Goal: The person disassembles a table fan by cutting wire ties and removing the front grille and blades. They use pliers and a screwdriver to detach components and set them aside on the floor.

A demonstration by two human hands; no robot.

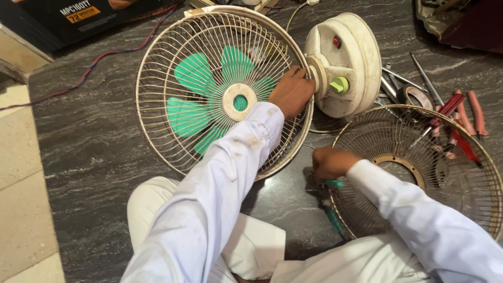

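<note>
A cream table fan lies on its side on the dark stone floor. Its round wire guard encloses green blades. My left hand rests on the guard's right rim, next to the fan's cream round base with a green knob. My right hand is shut on a green-handled tool, low between the fan and a loose bare wire guard lying flat at the right.
Red-handled pliers, metal rods and a tape roll lie beyond the loose guard. A black box sits top left with a red wire trailing across the floor. My white-trousered knees are below.
</note>
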